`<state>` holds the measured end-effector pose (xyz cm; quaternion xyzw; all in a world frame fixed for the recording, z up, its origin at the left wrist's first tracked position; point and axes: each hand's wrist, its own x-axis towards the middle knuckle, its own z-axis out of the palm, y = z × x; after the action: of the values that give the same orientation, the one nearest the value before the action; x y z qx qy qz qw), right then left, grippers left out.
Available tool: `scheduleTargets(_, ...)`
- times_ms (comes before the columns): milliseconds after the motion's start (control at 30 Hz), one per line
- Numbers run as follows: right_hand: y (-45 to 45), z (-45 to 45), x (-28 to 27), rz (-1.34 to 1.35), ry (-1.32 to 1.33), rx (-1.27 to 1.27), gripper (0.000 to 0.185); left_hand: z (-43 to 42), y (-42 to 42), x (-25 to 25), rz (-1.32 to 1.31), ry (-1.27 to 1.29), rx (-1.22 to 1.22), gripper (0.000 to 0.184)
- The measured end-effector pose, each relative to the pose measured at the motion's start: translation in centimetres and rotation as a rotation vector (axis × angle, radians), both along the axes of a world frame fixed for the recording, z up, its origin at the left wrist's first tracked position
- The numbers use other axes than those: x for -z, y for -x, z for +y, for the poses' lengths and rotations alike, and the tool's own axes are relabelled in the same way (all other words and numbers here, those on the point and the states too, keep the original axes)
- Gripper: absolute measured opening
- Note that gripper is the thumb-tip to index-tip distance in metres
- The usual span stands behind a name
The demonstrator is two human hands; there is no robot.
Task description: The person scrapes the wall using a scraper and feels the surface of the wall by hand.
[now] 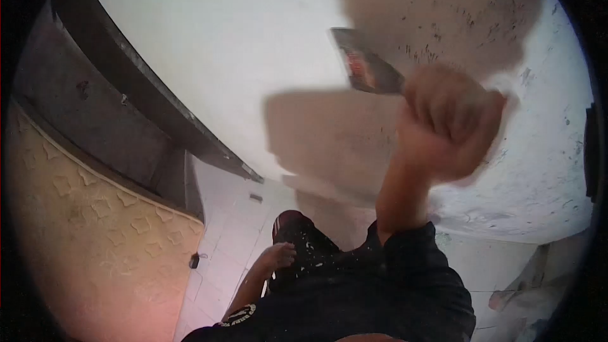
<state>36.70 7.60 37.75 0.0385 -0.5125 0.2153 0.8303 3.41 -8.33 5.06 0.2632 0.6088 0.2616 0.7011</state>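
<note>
My right hand [449,120] is raised in front of the white wall [209,38], its fingers wrapped round the handle end of a putty knife [364,66]. The blade is broad and dark with a reddish mark, and points up and left. Motion blurs the hand and tool, so I cannot tell whether the blade touches the wall. Lower down, my left hand [278,256] hangs by my thigh, fingers curled in, with nothing visible in it. White flecks dot my dark clothes.
Dark pits and scuffs [437,31] mark the wall's upper right, partly under shadow. At left runs a dark-framed doorway [126,57] beside a yellowish patterned panel [95,228]. Pale floor tiles [221,215] lie below, with a small dark object [194,261] near the panel.
</note>
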Motion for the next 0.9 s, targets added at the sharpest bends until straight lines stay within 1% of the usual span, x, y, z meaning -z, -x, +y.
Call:
scheduleTargets(67,-0.5,-4.1,-0.2,0.137,-0.323,0.086,0.052,-0.1,-0.3,-0.4,0.019,0.008,0.06,0.039)
scheduleTargets(100,-0.7,-2.5,0.0,0.02,-0.298,0.107,0.05,-0.1,1.3,2.2,-0.147,0.004,0.007,0.039)
scheduleTargets(133,-0.8,-0.9,-0.1,-0.094,-0.268,0.125,0.049,-0.1,1.5,2.4,-0.146,0.015,0.004,0.039)
scheduleTargets(200,-1.6,-1.0,-0.2,-0.116,-0.192,0.051,0.048,0.3,1.6,3.0,-0.177,-0.063,0.013,0.04)
scheduleTargets(233,-1.9,-1.9,-0.4,-0.133,-0.236,0.011,0.047,0.4,2.0,3.4,-0.196,-0.111,0.07,0.04)
scheduleTargets(267,-1.9,-3.1,-0.5,-0.149,-0.276,-0.029,0.047,0.3,2.0,2.8,-0.195,-0.102,0.074,0.04)
scheduleTargets(300,-1.8,-4.4,-1.0,-0.045,-0.313,0.024,0.047,1.2,1.5,2.3,-0.132,-0.06,0.064,0.039)
scheduleTargets(333,-1.4,-3.5,-1.0,-0.051,-0.318,0.025,0.047,1.4,0.9,1.7,-0.07,-0.01,0.047,0.039)
scheduleTargets(367,-0.8,-1.3,-0.4,-0.06,-0.191,0.035,0.048,1.3,0.5,1.2,-0.074,-0.005,0.044,0.039)
scheduleTargets(433,-0.3,1.6,0.5,-0.065,0.054,0.061,0.05,1.2,-0.2,0.3,-0.012,-0.1,0.039,0.039)
scheduleTargets(467,-0.1,0.2,0.1,-0.058,0.044,0.065,0.05,1.3,0.0,-0.1,-0.006,-0.11,0.044,0.039)
scheduleTargets(533,0.1,-3.4,-0.6,0.021,-0.25,0.036,0.048,1.2,-0.2,0.1,-0.114,0.005,-0.013,0.04)
scheduleTargets(567,0.3,-2.5,-0.2,0.02,-0.249,0.033,0.048,0.8,0.3,1.3,-0.1,-0.021,-0.002,0.041)
scheduleTargets(667,0.6,1.5,2.3,-0.077,0.267,0.665,0.05,0.0,-0.2,0.7,-0.039,-0.014,0.003,0.041)
scheduleTargets(700,0.5,1.0,2.4,-0.071,0.272,0.671,0.05,-0.6,0.1,0.9,-0.033,-0.012,0.01,0.041)
scheduleTargets(767,-0.2,-1.0,1.3,0.014,0.04,0.34,0.05,0.1,0.5,1.4,-0.121,0.012,0.025,0.041)
scheduleTargets(833,-0.2,-2.9,0.9,0.077,-0.158,-0.011,0.05,0.6,0.8,2.0,-0.097,-0.018,0.016,0.041)
scheduleTargets(867,1.1,-0.2,1.0,0.093,0.075,0.257,0.052,0.5,0.7,1.7,-0.068,-0.044,0.004,0.042)
scheduleTargets(900,1.8,1.0,0.9,0.039,0.17,0.166,0.052,0.8,0.6,1.3,-0.04,-0.031,-0.004,0.043)
